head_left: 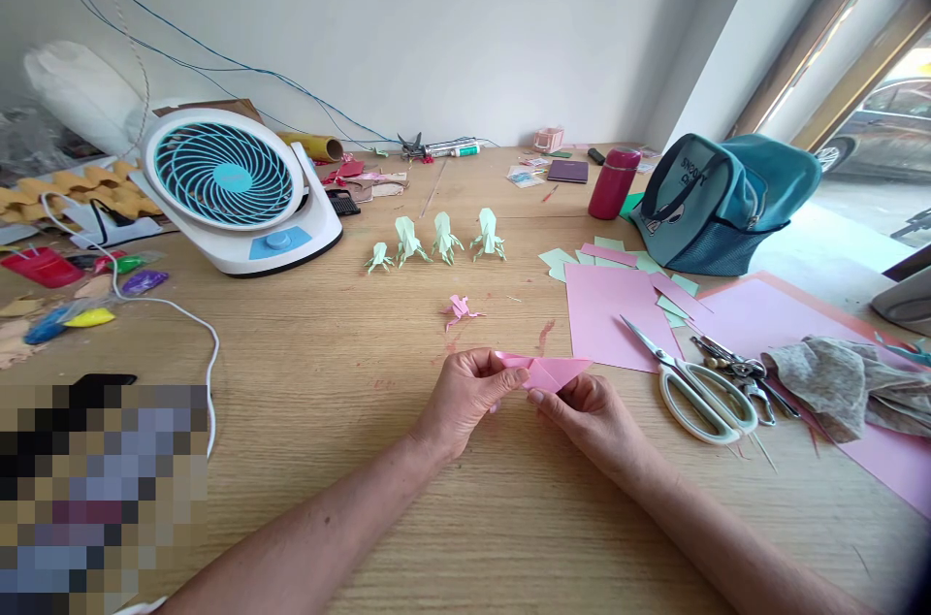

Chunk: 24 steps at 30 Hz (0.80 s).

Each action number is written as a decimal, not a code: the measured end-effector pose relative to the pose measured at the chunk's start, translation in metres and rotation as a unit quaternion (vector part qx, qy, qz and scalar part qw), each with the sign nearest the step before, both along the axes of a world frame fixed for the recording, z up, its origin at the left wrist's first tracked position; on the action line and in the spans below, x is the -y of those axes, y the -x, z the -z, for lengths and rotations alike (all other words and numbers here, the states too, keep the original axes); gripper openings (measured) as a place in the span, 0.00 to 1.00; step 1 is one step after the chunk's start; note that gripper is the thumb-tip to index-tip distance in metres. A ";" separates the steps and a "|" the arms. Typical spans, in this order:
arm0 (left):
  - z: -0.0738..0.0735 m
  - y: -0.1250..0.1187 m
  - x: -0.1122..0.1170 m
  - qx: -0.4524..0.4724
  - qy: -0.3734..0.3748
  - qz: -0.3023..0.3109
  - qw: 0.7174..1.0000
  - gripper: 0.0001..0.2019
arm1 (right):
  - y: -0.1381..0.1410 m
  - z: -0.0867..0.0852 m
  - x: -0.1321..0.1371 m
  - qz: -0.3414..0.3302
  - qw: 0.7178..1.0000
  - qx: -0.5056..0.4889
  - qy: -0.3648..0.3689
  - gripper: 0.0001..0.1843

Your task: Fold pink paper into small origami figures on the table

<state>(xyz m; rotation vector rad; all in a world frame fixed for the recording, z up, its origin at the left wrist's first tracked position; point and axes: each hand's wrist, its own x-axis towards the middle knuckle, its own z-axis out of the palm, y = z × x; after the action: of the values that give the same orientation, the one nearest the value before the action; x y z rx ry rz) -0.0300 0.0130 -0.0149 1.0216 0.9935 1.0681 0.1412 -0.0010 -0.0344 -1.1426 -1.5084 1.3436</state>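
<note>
Left hand point(465, 397): pinching pink paper point(559, 372)!
Right hand point(593, 404): pinching too, likely steadying folds.
Scissors point(676, 369): right of that hand, seemingly handy.

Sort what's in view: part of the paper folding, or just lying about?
Likely part of it:
folded pink paper
pink sheet
small pink figure
four pale green figures
scissors

Likely just lying about:
fan
blue bag
red bottle
keys
grey cloth

"SNOOPY" on the blue bag point(717, 208)
</note>
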 end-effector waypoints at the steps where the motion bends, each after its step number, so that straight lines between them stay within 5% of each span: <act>1: -0.001 0.000 0.000 0.005 0.003 0.003 1.000 0.19 | 0.000 -0.001 0.000 -0.002 1.000 0.001 -0.001 0.21; 9: -0.004 0.013 -0.011 0.028 -0.008 0.091 0.995 0.18 | -0.002 -0.002 0.000 -0.004 1.000 0.024 0.007 0.24; 24: -0.004 0.006 -0.007 0.034 0.020 0.022 0.999 0.21 | 0.000 -0.002 0.001 -0.009 0.999 0.031 0.008 0.24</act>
<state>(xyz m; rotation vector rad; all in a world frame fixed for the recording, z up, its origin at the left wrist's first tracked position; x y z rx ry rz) -0.0364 0.0203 -0.0106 0.9641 0.9299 1.0375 0.1412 -0.0016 -0.0327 -1.1928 -1.5574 1.3463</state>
